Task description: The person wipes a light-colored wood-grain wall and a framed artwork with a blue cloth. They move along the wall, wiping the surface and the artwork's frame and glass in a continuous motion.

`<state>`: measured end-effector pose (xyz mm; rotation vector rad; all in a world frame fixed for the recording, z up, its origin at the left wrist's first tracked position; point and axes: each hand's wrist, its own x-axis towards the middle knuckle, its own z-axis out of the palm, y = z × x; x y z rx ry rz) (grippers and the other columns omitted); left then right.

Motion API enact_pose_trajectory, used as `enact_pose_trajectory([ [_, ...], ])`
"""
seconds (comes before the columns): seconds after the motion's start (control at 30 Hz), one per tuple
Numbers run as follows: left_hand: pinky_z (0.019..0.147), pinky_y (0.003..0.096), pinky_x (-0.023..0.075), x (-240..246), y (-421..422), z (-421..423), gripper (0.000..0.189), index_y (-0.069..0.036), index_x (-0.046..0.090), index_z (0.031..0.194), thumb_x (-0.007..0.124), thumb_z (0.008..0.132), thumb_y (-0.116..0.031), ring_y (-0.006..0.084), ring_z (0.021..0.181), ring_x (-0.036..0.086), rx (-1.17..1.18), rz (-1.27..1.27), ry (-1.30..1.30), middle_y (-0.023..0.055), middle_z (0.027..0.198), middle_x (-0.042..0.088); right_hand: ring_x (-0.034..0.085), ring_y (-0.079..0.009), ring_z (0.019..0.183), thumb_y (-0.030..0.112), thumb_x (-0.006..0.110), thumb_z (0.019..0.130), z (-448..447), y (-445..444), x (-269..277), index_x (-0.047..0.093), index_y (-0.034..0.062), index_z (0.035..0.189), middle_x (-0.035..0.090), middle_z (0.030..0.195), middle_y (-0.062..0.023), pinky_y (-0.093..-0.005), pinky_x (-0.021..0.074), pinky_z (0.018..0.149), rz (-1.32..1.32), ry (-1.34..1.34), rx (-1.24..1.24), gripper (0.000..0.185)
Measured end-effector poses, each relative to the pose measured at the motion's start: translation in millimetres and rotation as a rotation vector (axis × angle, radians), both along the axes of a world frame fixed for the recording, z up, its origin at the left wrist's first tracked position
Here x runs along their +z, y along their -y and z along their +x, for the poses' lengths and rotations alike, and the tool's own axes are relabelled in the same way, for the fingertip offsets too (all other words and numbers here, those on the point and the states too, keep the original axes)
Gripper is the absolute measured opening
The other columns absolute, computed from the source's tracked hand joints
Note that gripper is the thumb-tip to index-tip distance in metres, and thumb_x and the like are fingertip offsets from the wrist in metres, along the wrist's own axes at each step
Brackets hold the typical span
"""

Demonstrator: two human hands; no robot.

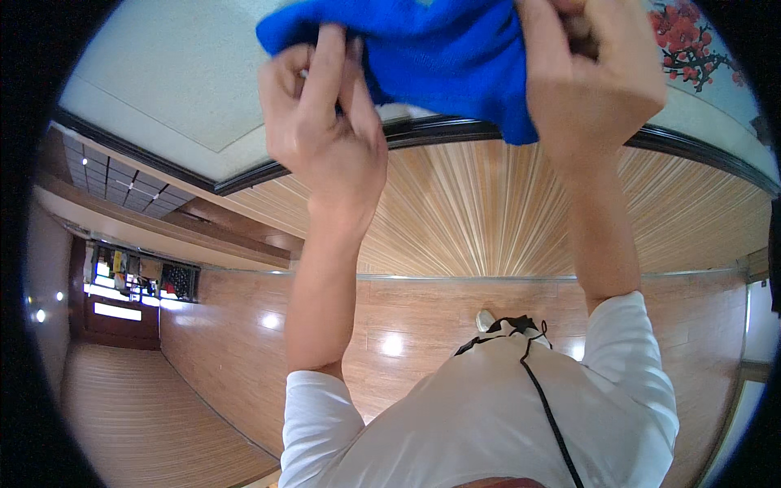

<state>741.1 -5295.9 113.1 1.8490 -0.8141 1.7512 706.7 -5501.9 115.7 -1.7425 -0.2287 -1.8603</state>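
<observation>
A bright blue cloth is stretched between my two raised hands, its upper part cut off by the top of the view. My left hand pinches the cloth's left end, with some fingers tucked behind a fold. On the other side, my right hand grips the right end in a loose fist, and a corner of the fabric droops beside the wrist. Behind the cloth is a pale wall panel edged by a dark glossy moulding.
Red blossoms on a dark branch decorate the panel at upper right. Below the moulding runs striped wood-grain panelling, down to a glossy wooden floor. A dark door and a rack of things stand far left.
</observation>
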Motion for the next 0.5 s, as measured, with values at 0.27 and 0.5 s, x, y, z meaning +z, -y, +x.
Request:
enact_pose_trajectory([
  [0.27,0.066,0.0347,0.0490,-31,-42,-12,0.024,-0.002,0.077,0.114,0.077,0.091,0.002,0.0253,0.074,0.057,0.066,-0.051,-0.140,0.0126,0.088,0.059,0.064,-0.0136,0.070,0.009,0.086,0.086,1,-35,0,0.081,0.0103,0.096,0.069,0.082,-0.0022,-0.0259,0.0490,0.061,-0.159,-0.071,-0.047,0.011],
  [0.5,0.059,0.0341,0.0513,-32,-68,-10,0.024,-0.010,0.079,0.114,0.078,0.090,-0.004,0.0255,0.070,0.062,0.111,-0.024,-0.111,0.0098,0.088,0.061,0.058,-0.0050,0.063,0.002,0.086,0.086,27,-67,-24,0.082,0.0098,0.097,0.070,0.081,0.0017,-0.0198,0.0447,0.057,-0.306,0.051,0.058,0.014],
])
